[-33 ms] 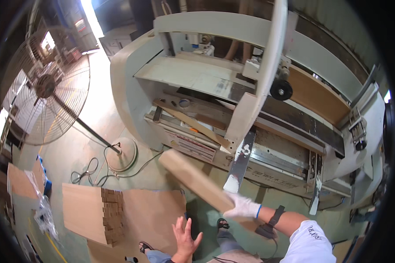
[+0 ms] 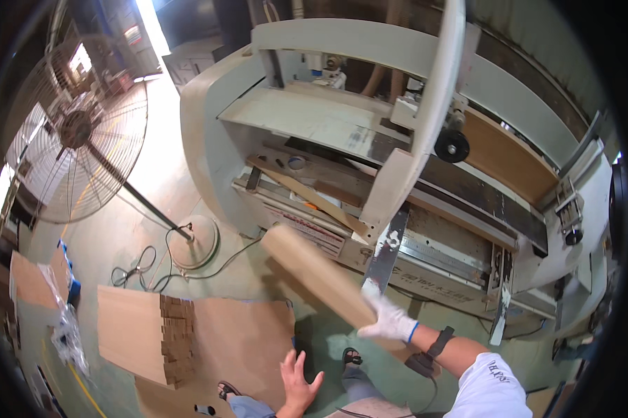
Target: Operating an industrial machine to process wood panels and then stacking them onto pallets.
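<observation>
My right hand (image 2: 391, 322), in a white glove with a blue cuff, grips a long brown board (image 2: 321, 279) near its close end. Slanting up to the left, the board hangs above the floor in front of the machine, its far end blurred. My left hand (image 2: 301, 380) is bare, with fingers spread and nothing in them, low in the middle. Below and left of the board lies a stack of brown boards (image 2: 129, 334) next to a flat brown sheet (image 2: 241, 338). A dark strap with a small box (image 2: 436, 341) sits on my right wrist.
A large pale machine (image 2: 206, 125) with an upright white arm (image 2: 436, 90) and a protruding dark metal bar (image 2: 385, 258) stands ahead. At left are a pedestal fan (image 2: 75, 130), its round base (image 2: 192, 244), a loose black cable (image 2: 143, 270) and crumpled clear plastic (image 2: 66, 334).
The board's far end has risen slightly and moved a little right, still in my right hand. My left hand remains open, a touch lower. The whole view has shifted slightly.
</observation>
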